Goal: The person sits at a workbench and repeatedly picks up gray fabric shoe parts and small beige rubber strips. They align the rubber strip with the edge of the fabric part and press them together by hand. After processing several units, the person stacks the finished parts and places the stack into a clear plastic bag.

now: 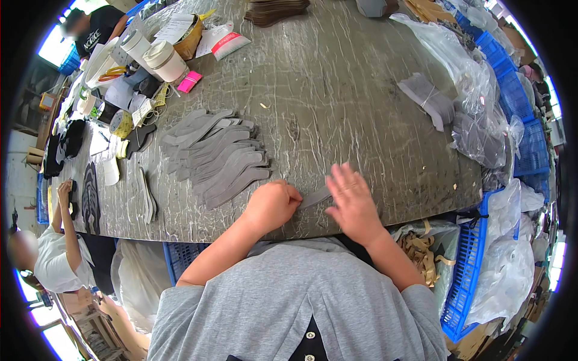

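Marbled tabletop (355, 108) under gray strip (315, 197), long axis diagonal, right end farther away.

Passable over tabletop (337, 108) at upper centre; blocked centre-left by grey pieces (220, 157), upper right by plastic bags (472, 78).

Landmark: tan basket (192, 43).
Item 1. White-and-red packet (230, 43), just right of the basket: pale slanting script on the red band.
Item 2. Black T-shirt (103, 29) on a person, well left of the basket: white capital lettering across the chest.
Item 3. White paper sheets (173, 29), at the basket's left side: dark marks, too small to read.
Item 4. Yellow tape roll (121, 124), below and left of the basket: dark print, unreadable.
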